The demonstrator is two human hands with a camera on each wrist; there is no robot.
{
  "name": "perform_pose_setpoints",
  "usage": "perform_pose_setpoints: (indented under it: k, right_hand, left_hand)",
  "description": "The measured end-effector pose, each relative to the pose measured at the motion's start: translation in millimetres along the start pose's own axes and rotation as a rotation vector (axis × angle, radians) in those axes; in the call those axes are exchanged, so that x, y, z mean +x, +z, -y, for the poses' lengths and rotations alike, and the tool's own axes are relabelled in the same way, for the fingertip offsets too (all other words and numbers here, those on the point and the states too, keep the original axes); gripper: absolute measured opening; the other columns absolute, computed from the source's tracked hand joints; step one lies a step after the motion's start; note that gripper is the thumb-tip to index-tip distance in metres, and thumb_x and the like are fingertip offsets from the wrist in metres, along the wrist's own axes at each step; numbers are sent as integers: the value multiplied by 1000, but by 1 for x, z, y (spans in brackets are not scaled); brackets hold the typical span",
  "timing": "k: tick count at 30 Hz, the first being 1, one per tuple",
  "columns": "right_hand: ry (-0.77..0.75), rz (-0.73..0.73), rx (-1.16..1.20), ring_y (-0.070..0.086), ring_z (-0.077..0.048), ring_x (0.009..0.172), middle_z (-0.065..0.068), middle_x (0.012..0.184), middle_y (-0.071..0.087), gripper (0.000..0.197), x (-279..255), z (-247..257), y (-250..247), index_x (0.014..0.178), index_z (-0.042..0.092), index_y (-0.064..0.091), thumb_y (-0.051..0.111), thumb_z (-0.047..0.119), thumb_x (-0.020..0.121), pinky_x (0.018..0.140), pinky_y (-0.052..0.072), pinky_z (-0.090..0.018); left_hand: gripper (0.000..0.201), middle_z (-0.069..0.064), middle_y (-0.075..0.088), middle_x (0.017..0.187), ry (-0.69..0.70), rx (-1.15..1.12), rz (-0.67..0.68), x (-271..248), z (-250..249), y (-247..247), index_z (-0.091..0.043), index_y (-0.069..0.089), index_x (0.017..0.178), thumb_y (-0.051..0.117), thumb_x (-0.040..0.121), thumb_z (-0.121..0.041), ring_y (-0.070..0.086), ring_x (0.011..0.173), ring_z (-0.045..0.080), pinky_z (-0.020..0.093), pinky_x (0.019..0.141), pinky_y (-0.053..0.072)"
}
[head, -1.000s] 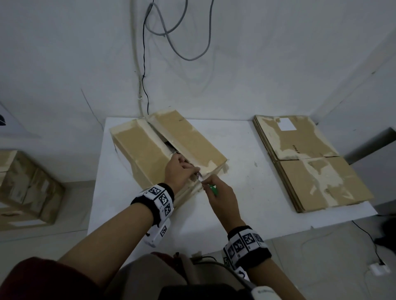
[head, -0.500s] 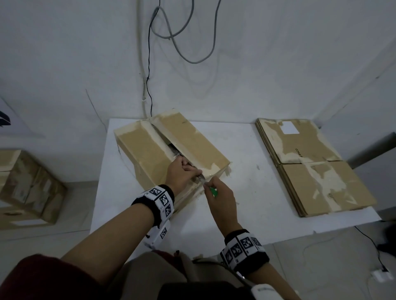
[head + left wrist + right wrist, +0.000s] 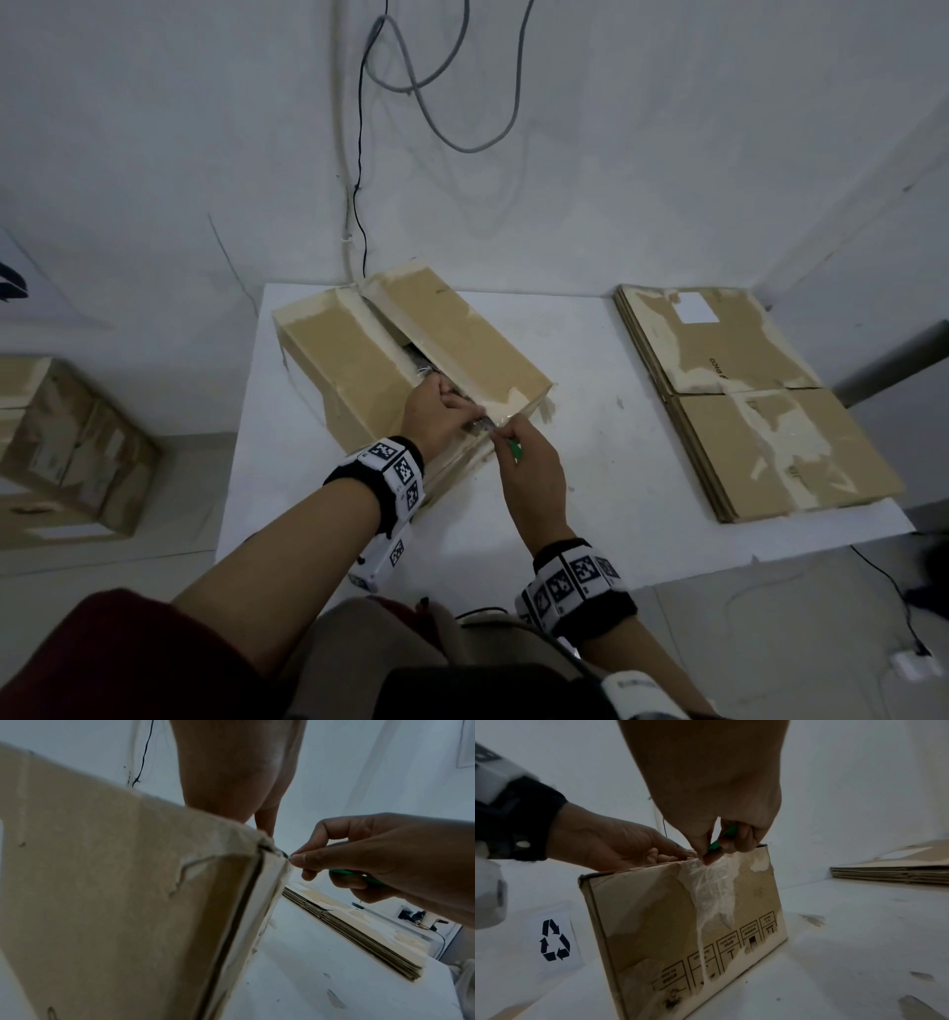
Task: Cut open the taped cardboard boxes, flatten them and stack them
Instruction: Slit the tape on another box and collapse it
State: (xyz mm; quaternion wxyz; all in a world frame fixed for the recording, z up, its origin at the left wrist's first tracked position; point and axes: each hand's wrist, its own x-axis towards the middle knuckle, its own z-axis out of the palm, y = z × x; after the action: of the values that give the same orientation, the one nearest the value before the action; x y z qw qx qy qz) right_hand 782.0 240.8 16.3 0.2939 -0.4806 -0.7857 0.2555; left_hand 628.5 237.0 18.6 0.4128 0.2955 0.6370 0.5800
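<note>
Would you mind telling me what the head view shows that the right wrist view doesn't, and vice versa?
Only the head view: the box's top seam partly open, more boxes on the floor.

Only the right wrist view: the box's end panel, with clear tape and printed handling symbols.

Both: left hand on the box edge, right hand holding a green tool, flattened stack.

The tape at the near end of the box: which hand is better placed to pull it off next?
Probably the right hand. Its fingertips already pinch the clear tape at the top edge of the box, with a green cutter tucked in its fingers. The left hand grips the left flap, steadying the box.
</note>
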Motion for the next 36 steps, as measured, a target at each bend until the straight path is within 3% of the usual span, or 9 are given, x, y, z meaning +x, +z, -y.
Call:
perform_pose_setpoints:
  k: [3, 9, 15, 18, 23, 26, 30, 33, 36]
  right_hand:
    - [11, 2, -22, 53, -12, 72, 5, 77, 58, 17, 0, 0, -1, 83, 20, 52, 54, 20, 100, 58, 42, -26]
    - [256, -116, 47, 57, -29, 69, -7, 80, 60, 17, 48, -45, -48, 89, 10, 45, 49, 21, 101, 60, 46, -41]
    - [336, -132, 217, 54, -17, 64, -2, 87, 61, 15, 36, -51, -67, 102, 16, 52, 62, 23, 93, 51, 43, -23]
    - [339, -136, 261, 51, -18, 61, -6, 85, 61, 9, 35, -51, -54, 99, 16, 54, 61, 20, 94, 52, 42, -25]
    - [229, -126, 275, 49, -13, 60, -5, 88, 64, 5, 45, -42, -49, 99, 14, 55, 52, 17, 100, 52, 39, -16]
    - [206, -152, 287, 51, -4, 63, 3, 89, 67, 14, 53, -42, -53, 102, 17, 59, 46, 21, 103, 59, 41, -15]
    - [124, -154, 239, 59, -4, 93, 6, 96, 65, 21, 62, -43, -53, 99, 18, 64, 43, 19, 105, 80, 45, -21]
    - [86, -136, 178, 53, -8, 105, 7, 104, 57, 21, 65, -46, -51, 97, 18, 63, 44, 19, 104, 89, 42, -20]
    - [143, -83, 160, 52, -17, 111, 2, 107, 58, 23, 61, -50, -47, 93, 18, 62, 41, 23, 101, 92, 43, -33]
  left_hand:
    - [47, 3, 60, 58, -6, 13, 4, -2, -3, -1, -12, 36, 81, 77, 71, 9, 66, 68, 24, 45, 74, 58]
    - [47, 10, 62, 66, -20, 31, 9, -6, -2, -5, -13, 37, 83, 79, 71, 5, 69, 77, 29, 47, 80, 57]
    - [59, 2, 57, 95, -151, 100, -157, -2, -24, 8, -9, 40, 111, 81, 76, -31, 58, 84, 18, 31, 76, 49]
    - [79, 10, 59, 111, -222, 149, -194, 3, -32, 14, -1, 36, 126, 80, 74, -41, 58, 96, 25, 34, 83, 49]
    - [79, 13, 50, 132, -236, 195, 5, 9, -36, 8, -9, 25, 142, 72, 84, -33, 51, 118, 33, 42, 98, 44]
    - [47, 5, 58, 103, -182, 234, 129, 9, -39, -3, -11, 45, 118, 75, 83, -22, 56, 98, 26, 40, 86, 49]
    - [24, -2, 51, 82, -156, 501, 415, 8, -56, -27, -17, 48, 88, 71, 84, -9, 49, 76, 17, 27, 65, 38]
    - [31, 6, 55, 102, -120, 869, 536, 11, -68, -43, -8, 56, 112, 59, 84, 4, 50, 89, 22, 27, 64, 34]
    - [45, 11, 51, 135, -67, 1096, 532, 11, -75, -53, -7, 50, 134, 51, 90, -5, 48, 120, 26, 25, 84, 38]
